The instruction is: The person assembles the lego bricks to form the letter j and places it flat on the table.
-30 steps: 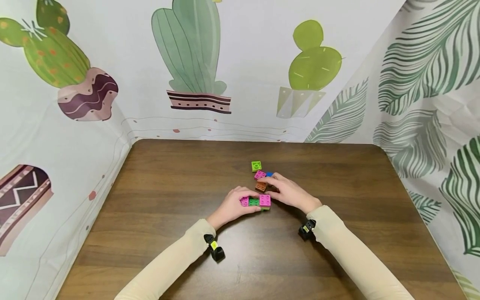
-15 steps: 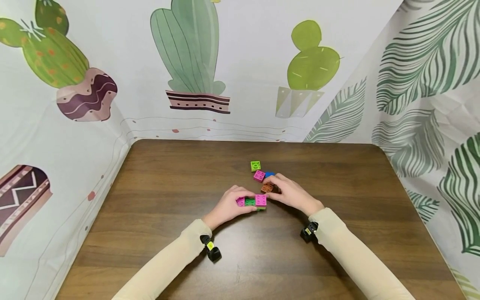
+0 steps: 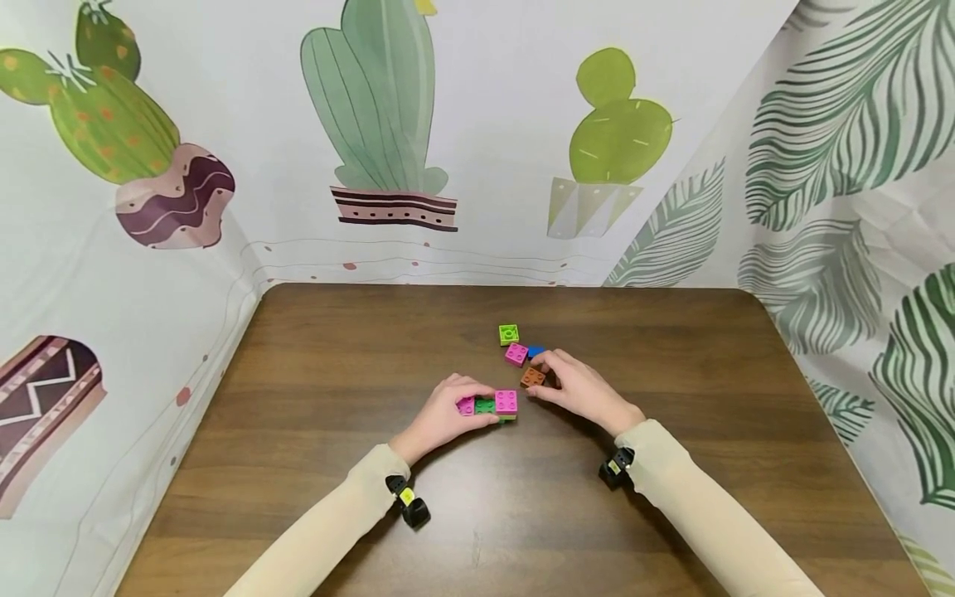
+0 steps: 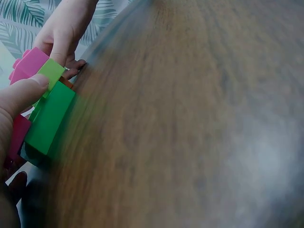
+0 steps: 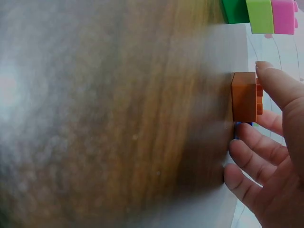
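Observation:
In the head view my left hand (image 3: 446, 414) grips a stack of toy building bricks between thumb and fingers. A long green brick (image 4: 52, 118) forms its base in the left wrist view, with a lime brick (image 4: 51, 73) on it and a pink brick (image 4: 29, 65) on top at the end. Another pink brick (image 3: 466, 406) is partly covered by this hand. My right hand (image 3: 585, 390) is spread around an orange-brown brick (image 5: 244, 97) standing on the table. Its thumb appears apart from that brick in the right wrist view; whether a finger touches it, I cannot tell.
Behind the orange-brown brick lie a loose pink brick (image 3: 516, 354) and a blue brick (image 3: 535, 351), partly hidden by the right hand. Farther back, a lime brick (image 3: 509, 334) lies hollow side up. The wooden table (image 3: 358, 332) meets a printed cloth backdrop (image 3: 507, 166).
My left hand has moved a little left with the stack, away from the right hand. The orange-brown brick has shifted slightly right, and the right hand's fingers now stand around it.

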A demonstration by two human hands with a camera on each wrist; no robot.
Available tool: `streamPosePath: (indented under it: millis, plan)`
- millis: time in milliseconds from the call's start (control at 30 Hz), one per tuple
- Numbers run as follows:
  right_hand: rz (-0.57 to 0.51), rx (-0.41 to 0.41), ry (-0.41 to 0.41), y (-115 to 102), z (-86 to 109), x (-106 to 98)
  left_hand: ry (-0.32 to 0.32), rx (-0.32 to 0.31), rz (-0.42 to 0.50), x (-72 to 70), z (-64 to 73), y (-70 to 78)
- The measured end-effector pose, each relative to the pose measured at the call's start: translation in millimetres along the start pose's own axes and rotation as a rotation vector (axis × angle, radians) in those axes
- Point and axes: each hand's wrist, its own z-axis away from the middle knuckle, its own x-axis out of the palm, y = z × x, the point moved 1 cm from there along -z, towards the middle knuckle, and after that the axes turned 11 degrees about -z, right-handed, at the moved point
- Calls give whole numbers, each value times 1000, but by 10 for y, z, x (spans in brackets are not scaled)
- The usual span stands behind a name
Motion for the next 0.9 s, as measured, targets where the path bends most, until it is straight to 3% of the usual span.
streamPosePath:
  millis: [233,667,900]
  plan:
    - [16,20,16,1,-12,25,-4,-18,0,-17,32,-47]
    - [60,-43,26,-13,17,12,0,-21,19,-44,35,-38]
    - [16,-46,1,-35,66,-13,-4,-22,25,-44,43,-39]
